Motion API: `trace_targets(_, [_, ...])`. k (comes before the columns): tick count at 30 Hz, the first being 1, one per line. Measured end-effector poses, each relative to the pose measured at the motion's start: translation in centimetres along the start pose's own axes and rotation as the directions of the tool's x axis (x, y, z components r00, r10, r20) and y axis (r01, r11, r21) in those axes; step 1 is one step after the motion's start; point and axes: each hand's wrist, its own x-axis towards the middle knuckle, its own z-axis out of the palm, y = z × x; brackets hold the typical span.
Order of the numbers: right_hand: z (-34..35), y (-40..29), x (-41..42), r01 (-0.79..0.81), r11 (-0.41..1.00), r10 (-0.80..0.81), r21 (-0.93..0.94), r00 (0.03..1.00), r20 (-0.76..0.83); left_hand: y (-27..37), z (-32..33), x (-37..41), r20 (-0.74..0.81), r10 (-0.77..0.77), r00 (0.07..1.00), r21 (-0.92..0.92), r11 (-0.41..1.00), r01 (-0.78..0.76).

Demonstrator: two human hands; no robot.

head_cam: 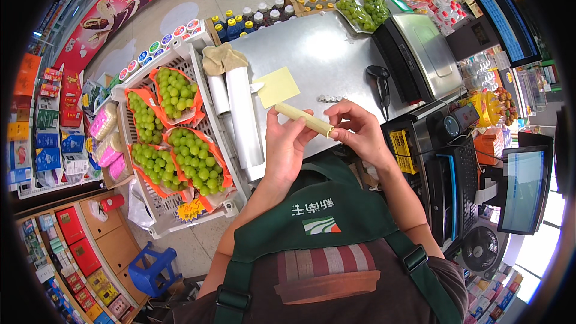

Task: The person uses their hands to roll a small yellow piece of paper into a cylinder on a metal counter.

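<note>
A narrow tube of rolled yellow paper (300, 116) spans both hands above the front edge of the metal counter (315, 60). My left hand (286, 148) grips its left part, with the thumb laid along the near side. At the tube's right end, the thumb and fingers of my right hand (360, 130) pinch the paper rim. Whether anything is inside the tube cannot be seen. Just beyond the right hand, a short row of coins (332, 98) lies on the counter. A flat sheet of yellow paper (279, 87) rests farther left.
A white plastic crate (155, 229) holding green grapes in orange wrapping stands on the left. Beside it lie rolls of clear plastic bags (243, 117). On the right are a barcode scanner (381, 87), a metal-topped scale (427, 54) and a keyboard (463, 180). Packed grapes (357, 13) sit at the back.
</note>
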Motion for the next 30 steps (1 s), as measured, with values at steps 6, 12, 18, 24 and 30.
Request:
trace_targets(6, [-1.8, 0.9, 0.3, -0.12, 0.99, 0.108, 0.069, 0.982, 0.154, -0.1, -0.5, 0.4, 0.033, -0.006, 0.999, 0.118, 0.993, 0.002])
trace_targets(12, [-1.9, 3.8, -1.0, -0.218, 0.875, 0.17, 0.433, 0.974, 0.146, -0.5, -0.3, 0.5, 0.108, 0.026, 0.994, 0.237, 0.97, -0.051])
trace_targets(18, [-1.0, 2.0, -1.3, -0.355, 0.927, 0.357, 0.121, 0.934, 0.005, -1.1, -1.2, 0.5, 0.279, 0.096, 0.956, 0.378, 0.904, -0.201])
trace_targets(24, [1.2, 3.2, -2.0, -0.298, 0.938, 0.324, 0.176, 0.935, -0.143, -0.1, 0.1, 0.2, 0.266, 0.139, 0.954, 0.38, 0.895, -0.236])
trace_targets(30, [2.0, 1.5, -1.5, 0.134, 0.92, -0.217, -0.368, 0.957, -0.195, -0.4, -1.3, -0.2, 0.264, 0.074, 0.962, 0.481, 0.854, -0.198])
